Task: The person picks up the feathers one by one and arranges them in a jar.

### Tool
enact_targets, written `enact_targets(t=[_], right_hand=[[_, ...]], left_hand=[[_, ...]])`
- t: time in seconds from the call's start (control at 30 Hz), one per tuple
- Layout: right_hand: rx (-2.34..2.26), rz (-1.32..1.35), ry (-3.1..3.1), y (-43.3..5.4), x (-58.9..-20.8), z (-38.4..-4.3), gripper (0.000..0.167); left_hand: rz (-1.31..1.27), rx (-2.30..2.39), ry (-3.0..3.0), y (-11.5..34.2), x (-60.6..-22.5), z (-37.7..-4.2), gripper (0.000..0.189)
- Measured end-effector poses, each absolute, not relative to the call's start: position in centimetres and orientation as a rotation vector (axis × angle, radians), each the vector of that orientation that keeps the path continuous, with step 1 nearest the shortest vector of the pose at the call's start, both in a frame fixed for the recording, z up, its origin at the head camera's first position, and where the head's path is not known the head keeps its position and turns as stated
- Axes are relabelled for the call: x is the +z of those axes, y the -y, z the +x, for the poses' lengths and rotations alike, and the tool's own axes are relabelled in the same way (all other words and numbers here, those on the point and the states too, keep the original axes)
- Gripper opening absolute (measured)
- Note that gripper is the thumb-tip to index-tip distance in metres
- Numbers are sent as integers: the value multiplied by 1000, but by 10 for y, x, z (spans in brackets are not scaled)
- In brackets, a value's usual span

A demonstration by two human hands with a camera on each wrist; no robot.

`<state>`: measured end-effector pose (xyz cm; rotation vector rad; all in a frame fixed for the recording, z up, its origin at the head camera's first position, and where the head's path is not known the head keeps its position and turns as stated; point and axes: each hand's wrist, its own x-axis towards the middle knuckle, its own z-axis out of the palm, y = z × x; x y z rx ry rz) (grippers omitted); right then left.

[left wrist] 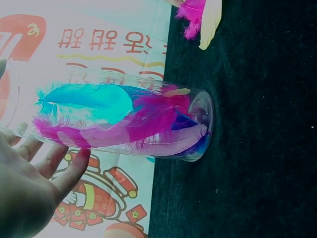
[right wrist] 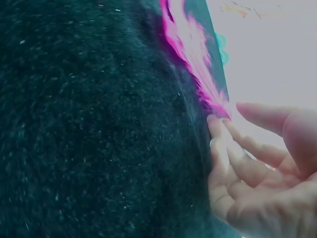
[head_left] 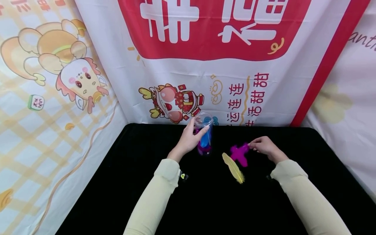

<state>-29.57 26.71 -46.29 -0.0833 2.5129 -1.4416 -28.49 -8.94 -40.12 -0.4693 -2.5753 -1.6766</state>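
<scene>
My left hand (head_left: 189, 138) grips a clear cylindrical jar (left wrist: 209, 116) near its open top, its fingers round the side. Inside the jar lie blue, magenta and pale pink feathers. At the end of a magenta feather (head_left: 240, 155) is my right hand (head_left: 265, 147). Its fingertips pinch the feather's tip in the head view, though in the right wrist view the thumb looks slightly apart. The magenta piece has a cross-like outline, perhaps more than one feather. Beside it on the table rests a yellow feather (head_left: 234, 168), slanting towards the front.
A black cloth covers the table (head_left: 229, 209). Behind it hangs a white and red printed curtain (head_left: 176, 75), close to the jar. A patterned cloth wall (head_left: 44, 137) stands on the left, and another pale cloth (head_left: 346, 107) on the right.
</scene>
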Motion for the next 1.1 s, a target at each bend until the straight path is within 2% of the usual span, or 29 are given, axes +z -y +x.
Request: enact_targets(t=[0.2, 0.4, 0.83, 1.1], right_hand=[[-1648, -44, -2355, -274, -475, -293, 39], [-1647, 2, -2361, -274, -478, -292, 43], [-1583, 126, -2450, -263, -469, -291, 35], [-1543, 172, -2462, -262, -471, -291, 34]], left_hand=[[-464, -1670, 2565, 90, -403, -284, 81], [-496, -1677, 2549, 91, -405, -285, 82], [-492, -1671, 2552, 88, -405, -288, 86], [-473, -1686, 2556, 88, -406, -288, 82]])
